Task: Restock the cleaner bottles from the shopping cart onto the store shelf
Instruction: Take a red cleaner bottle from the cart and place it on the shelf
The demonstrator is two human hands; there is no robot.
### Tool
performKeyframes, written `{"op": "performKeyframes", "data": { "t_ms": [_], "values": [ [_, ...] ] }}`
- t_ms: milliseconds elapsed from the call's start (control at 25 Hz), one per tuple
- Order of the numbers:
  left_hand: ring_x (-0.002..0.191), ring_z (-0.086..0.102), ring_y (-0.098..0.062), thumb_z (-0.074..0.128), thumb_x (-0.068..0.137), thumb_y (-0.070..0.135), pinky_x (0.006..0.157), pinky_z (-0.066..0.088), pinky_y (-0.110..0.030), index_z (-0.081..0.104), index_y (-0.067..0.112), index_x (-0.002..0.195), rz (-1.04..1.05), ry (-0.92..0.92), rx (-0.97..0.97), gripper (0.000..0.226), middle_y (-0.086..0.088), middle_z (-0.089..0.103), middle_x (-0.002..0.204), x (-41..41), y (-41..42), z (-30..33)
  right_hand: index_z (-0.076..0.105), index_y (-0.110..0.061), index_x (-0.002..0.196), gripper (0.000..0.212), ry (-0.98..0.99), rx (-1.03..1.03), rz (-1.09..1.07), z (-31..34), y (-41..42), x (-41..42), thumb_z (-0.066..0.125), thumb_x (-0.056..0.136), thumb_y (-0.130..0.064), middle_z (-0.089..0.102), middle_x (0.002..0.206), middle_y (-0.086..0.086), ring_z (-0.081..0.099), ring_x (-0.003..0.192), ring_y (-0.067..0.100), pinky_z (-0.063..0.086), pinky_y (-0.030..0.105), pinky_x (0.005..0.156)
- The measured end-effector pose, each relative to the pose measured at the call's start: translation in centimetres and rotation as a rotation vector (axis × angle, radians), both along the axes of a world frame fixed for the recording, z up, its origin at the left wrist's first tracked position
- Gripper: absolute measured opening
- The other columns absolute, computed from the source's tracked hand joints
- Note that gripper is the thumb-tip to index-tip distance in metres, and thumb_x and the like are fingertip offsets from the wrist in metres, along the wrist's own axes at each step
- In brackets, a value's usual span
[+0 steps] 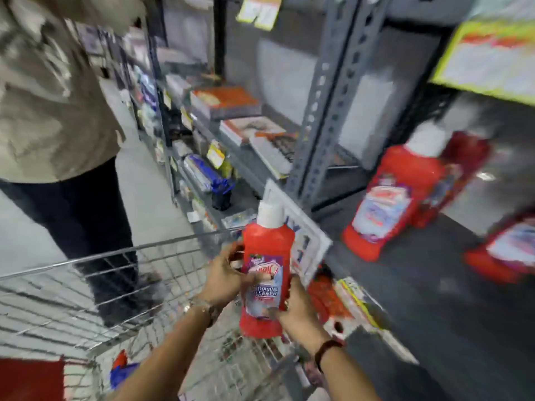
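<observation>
I hold a red cleaner bottle (pixel 267 273) with a white cap upright above the wire shopping cart (pixel 121 287). My left hand (pixel 224 277) grips its left side near the label. My right hand (pixel 299 311) grips its lower right side. On the dark store shelf (pixel 419 285) to the right stands another red bottle (pixel 388 204) with a white cap, a darker red one just behind it. A third red bottle (pixel 509 250) shows at the right edge, cut off. The whole view is motion-blurred.
A person in a beige top and dark trousers (pixel 58 117) stands left beyond the cart. A grey perforated upright (pixel 327 111) divides the shelving. Boxed goods (pixel 228 102) fill shelves further back. A white sign (pixel 301 241) hangs on the shelf edge behind the bottle.
</observation>
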State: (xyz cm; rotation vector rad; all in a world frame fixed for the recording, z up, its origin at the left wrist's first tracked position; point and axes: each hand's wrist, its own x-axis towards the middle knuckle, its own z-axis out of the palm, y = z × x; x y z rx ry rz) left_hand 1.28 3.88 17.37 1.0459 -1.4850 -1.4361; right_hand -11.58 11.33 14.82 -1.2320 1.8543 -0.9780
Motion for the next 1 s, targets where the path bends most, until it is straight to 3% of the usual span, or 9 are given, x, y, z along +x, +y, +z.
{"op": "performKeyframes", "data": {
  "t_ms": [120,200,320,440,560,680,800,880,1000],
  "values": [
    [0.086,0.061,-0.019,0.082,0.05,-0.004,0.074,0.054,-0.022,0.056,0.01,0.109,-0.173,0.05,-0.164,0.067,-0.013,0.064,0.101,-5.6,4.3,6.5,0.044,-0.028,0.093,0.057,-0.029,-0.169,-0.136,5.8,6.0,-4.4,0.078,0.06,0.005,0.06,0.092,-0.009,0.062,0.082,0.0,0.051,0.018,0.074],
    [0.088,0.063,-0.015,0.082,0.05,-0.001,0.078,0.055,-0.026,0.055,0.02,0.108,-0.304,0.103,-0.256,0.067,-0.011,0.064,0.103,-10.1,7.5,9.7,0.044,-0.028,0.084,0.053,0.009,-0.253,-0.277,8.8,10.3,-8.0,0.077,0.061,0.007,0.061,0.084,-0.014,0.061,0.068,-0.013,0.049,0.007,0.063],
    [0.088,0.063,-0.011,0.079,0.054,-0.004,0.083,0.054,-0.026,0.051,0.019,0.109,-0.489,0.176,-0.306,0.066,-0.013,0.063,0.106,-16.7,11.4,12.6,0.046,-0.024,0.088,0.048,0.055,-0.328,-0.463,11.5,15.4,-13.1,0.077,0.063,0.003,0.066,0.09,0.0,0.064,0.078,0.01,0.055,0.028,0.073],
    [0.089,0.062,-0.008,0.075,0.058,-0.009,0.086,0.052,-0.028,0.047,0.008,0.112,-0.567,0.198,-0.302,0.063,-0.015,0.062,0.11,-22.0,13.7,12.5,0.049,-0.023,0.093,0.048,0.038,-0.359,-0.573,11.6,18.4,-16.9,0.074,0.066,0.006,0.066,0.096,0.003,0.064,0.082,0.014,0.055,0.027,0.074],
    [0.079,0.06,0.011,0.074,0.062,-0.004,0.076,0.049,-0.009,0.045,0.028,0.105,-0.586,0.145,-0.347,0.061,0.001,0.062,0.099,-25.5,14.7,11.0,0.048,-0.028,0.093,0.047,0.017,-0.355,-0.65,10.4,19.2,-19.1,0.071,0.07,0.006,0.066,0.102,0.008,0.063,0.081,0.013,0.052,0.017,0.067],
    [0.089,0.061,-0.001,0.074,0.065,0.003,0.083,0.049,-0.014,0.041,0.036,0.107,-0.578,0.135,-0.358,0.062,0.007,0.06,0.101,-27.2,14.7,9.7,0.045,-0.029,0.091,0.049,-0.066,-0.365,-0.658,9.4,18.8,-20.9,0.069,0.072,0.009,0.062,0.104,0.009,0.062,0.083,0.012,0.053,0.006,0.061],
    [0.092,0.058,0.008,0.072,0.068,0.003,0.085,0.048,-0.01,0.043,0.035,0.112,-0.584,0.169,-0.315,0.062,0.013,0.059,0.106,-27.5,14.6,9.1,0.041,-0.013,0.112,0.056,-0.155,-0.464,-0.756,8.7,18.4,-20.4,0.067,0.071,0.014,0.05,0.121,0.013,0.057,0.101,0.02,0.056,0.02,0.08],
    [0.105,0.052,0.005,0.072,0.069,0.004,0.086,0.039,0.001,0.042,0.027,0.122,-0.544,0.148,-0.312,0.066,0.013,0.053,0.118,-25.9,14.3,8.0,0.037,-0.003,0.124,0.067,-0.019,-0.52,-0.961,7.6,18.2,-18.4,0.071,0.068,0.011,0.04,0.125,0.015,0.051,0.109,0.023,0.048,0.034,0.094],
    [0.114,0.048,-0.008,0.07,0.071,0.005,0.098,0.039,-0.014,0.045,0.02,0.122,-0.305,0.099,-0.275,0.059,0.006,0.051,0.122,-19.9,12.1,4.8,0.046,-0.007,0.113,0.051,0.15,-0.652,-0.985,5.6,17.0,-13.0,0.069,0.071,0.01,0.038,0.111,0.008,0.053,0.096,0.022,0.049,0.023,0.086]
  ]
}}
